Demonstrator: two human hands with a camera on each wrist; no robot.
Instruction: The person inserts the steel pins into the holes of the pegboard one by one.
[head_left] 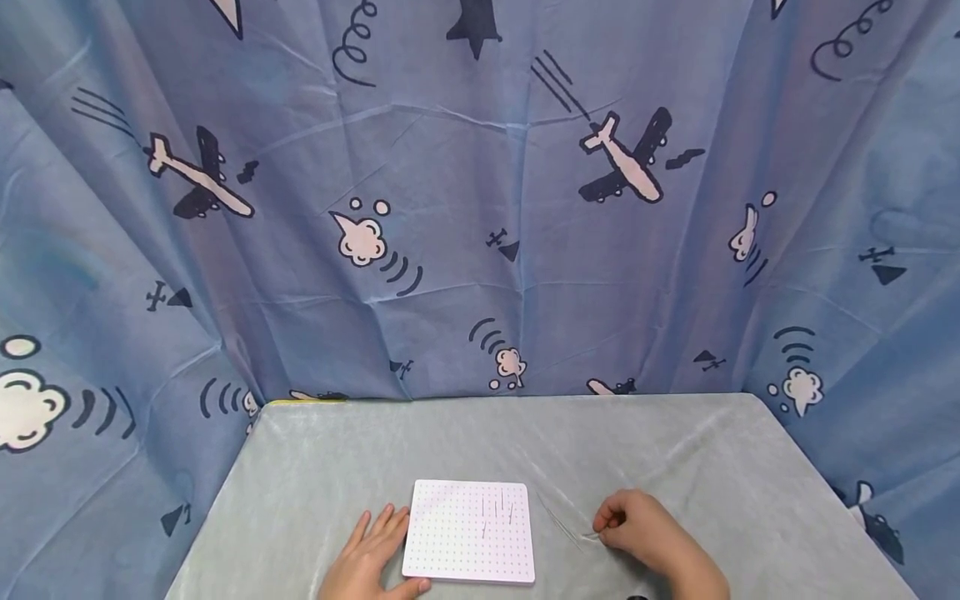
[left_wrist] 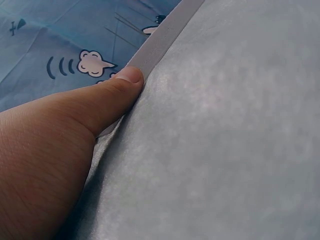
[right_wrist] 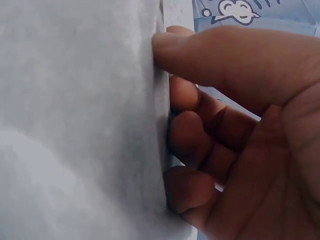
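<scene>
A white pegboard (head_left: 442,533) with rows of small holes lies on the cloth. Several thin dark pins (head_left: 496,504) stick up from its right half. My left hand (head_left: 367,557) lies flat along the board's left side, fingers spread. Its thumb (left_wrist: 127,80) touches the near left corner. To the right of the board, a few long thin pins (head_left: 561,525) lie loose on the cloth. My right hand (head_left: 637,529) is at their near end, low over the cloth, and pinches a thin pin (head_left: 589,535) between thumb and forefinger. Its other fingers (right_wrist: 190,135) are curled.
A grey cloth (head_left: 337,458) covers the table. Behind and at both sides hangs a blue curtain (head_left: 450,208) printed with planes and clouds. A small dark object (head_left: 637,597) shows at the bottom edge, near my right forearm.
</scene>
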